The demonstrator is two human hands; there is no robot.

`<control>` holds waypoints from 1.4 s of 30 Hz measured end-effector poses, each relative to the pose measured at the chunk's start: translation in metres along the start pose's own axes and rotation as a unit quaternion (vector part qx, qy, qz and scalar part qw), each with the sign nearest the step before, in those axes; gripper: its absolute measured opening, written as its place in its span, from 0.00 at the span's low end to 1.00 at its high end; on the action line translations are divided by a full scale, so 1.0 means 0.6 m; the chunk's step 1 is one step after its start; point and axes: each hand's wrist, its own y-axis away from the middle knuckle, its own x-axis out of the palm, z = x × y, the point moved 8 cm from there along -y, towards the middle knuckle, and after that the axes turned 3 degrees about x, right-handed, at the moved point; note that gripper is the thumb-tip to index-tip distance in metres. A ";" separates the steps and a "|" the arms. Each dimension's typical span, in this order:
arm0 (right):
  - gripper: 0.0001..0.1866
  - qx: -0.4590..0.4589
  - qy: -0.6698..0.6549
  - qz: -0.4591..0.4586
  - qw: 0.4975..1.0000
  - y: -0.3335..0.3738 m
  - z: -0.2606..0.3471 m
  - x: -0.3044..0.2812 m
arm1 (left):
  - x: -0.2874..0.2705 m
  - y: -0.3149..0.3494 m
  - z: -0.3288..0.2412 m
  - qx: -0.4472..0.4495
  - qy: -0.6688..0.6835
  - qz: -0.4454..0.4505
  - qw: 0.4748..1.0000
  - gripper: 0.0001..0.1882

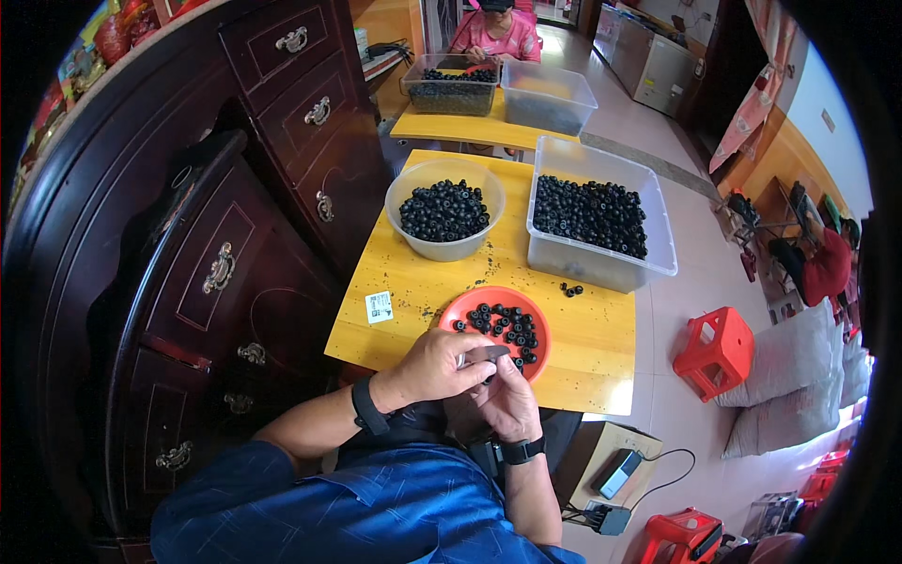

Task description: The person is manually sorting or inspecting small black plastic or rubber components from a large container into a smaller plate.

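Observation:
My left hand (434, 365) is closed around a dark, flat, narrow tool (489, 353) whose exact kind I cannot make out. Close against it, my right hand (507, 402) has its fingers pinched at the tool's far end; what sits between them is hidden. Both hands are over the near edge of a red plate (540, 310). Small black ring-shaped parts (512, 329) lie scattered on that plate.
Beyond the plate stand a round translucent tub (395, 223) and a rectangular clear bin (601, 265), both holding many black parts. Crumbs and a white label (379, 307) lie on the yellow table (601, 367). Dark drawers (211, 282) rise at left; a person (512, 38) sits opposite.

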 end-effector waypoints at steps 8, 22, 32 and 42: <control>0.15 -0.004 -0.067 0.012 0.998 -0.006 -0.008 -0.016 | -0.007 0.003 -0.007 0.033 0.063 -0.068 0.995 0.15; 0.08 -0.024 -0.145 -0.045 0.988 -0.005 -0.006 -0.015 | -0.023 0.011 -0.032 0.131 -0.039 -0.107 0.985 0.10; 0.08 -0.035 -0.110 -0.010 0.993 0.001 0.000 0.001 | -0.022 -0.011 -0.002 0.017 -0.104 0.010 0.994 0.19; 0.12 -0.034 -0.078 -0.013 0.996 0.000 -0.003 0.001 | -0.017 -0.019 -0.013 0.050 -0.129 0.011 0.990 0.24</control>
